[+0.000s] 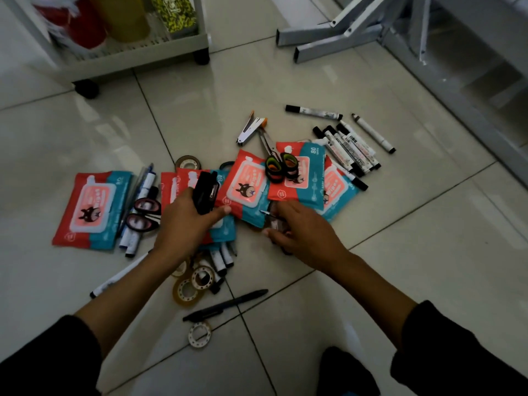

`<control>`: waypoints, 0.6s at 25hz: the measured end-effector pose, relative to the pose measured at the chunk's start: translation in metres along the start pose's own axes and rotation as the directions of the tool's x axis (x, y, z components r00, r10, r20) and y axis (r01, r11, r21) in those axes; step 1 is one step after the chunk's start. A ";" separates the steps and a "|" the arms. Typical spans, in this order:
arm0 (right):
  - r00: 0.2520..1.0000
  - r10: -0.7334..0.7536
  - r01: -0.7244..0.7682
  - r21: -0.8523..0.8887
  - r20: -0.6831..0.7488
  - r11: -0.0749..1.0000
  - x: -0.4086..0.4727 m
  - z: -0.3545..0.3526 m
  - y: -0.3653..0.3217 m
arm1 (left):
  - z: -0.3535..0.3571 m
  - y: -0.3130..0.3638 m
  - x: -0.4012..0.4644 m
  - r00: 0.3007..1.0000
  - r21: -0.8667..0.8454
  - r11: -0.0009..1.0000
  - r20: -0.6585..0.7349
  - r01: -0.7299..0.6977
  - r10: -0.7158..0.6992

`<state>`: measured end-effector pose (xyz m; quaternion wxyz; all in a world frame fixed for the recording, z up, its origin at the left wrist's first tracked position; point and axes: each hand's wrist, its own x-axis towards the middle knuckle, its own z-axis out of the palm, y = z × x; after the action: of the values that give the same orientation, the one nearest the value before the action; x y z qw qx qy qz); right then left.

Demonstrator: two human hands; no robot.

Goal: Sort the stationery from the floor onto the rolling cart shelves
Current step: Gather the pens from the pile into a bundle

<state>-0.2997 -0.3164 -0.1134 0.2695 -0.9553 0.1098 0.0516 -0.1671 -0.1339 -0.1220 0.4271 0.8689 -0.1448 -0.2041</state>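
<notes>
While dark sleeves fill the bottom corners of the frame, two bare forearms reach forward over a glossy pale tiled floor (400, 224) with thin dark grout lines. Nearest, at lower centre, a tape ring (199, 334) lies just below a black pen (225, 305); more tape rolls (193, 284) sit just above. At centre, the left hand (185, 224) grips a black stapler (204, 194), fingers curled round it. Beside it, the right hand (303, 230) pinches a small clear item; what it is cannot be told. Under and beyond the hands, red-and-teal wipes packs (91, 208) lie scattered, with pink scissors (144, 214) at centre left and orange scissors (275, 158) on a pack at centre. Markers (350, 147) cluster at centre right, a white stapler (250, 128) above centre. Farthest, the wheeled cart (137, 54) stands at upper left, its bottom shelf holding red and yellow containers. Grey metal legs (328, 38) cross the upper right.
</notes>
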 end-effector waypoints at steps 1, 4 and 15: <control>0.999 -0.008 0.006 -0.059 -0.037 0.998 0.008 0.004 -0.004 | -0.002 -0.001 0.000 1.000 0.034 0.999 -0.028 -0.006 0.007; 0.996 -0.021 0.004 -0.194 -0.086 0.981 0.025 0.012 -0.015 | -0.012 -0.008 0.002 0.985 0.076 0.994 -0.162 0.074 -0.061; 0.987 -0.114 0.061 -0.393 -0.114 0.917 0.029 0.015 -0.007 | -0.059 -0.010 0.014 0.933 0.076 0.934 -0.117 0.349 -0.339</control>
<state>-0.2701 -0.3082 -0.1271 0.0688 -0.9950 0.0726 -0.0043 -0.1260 -0.0937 -0.1004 0.3495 0.9095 0.0223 -0.2239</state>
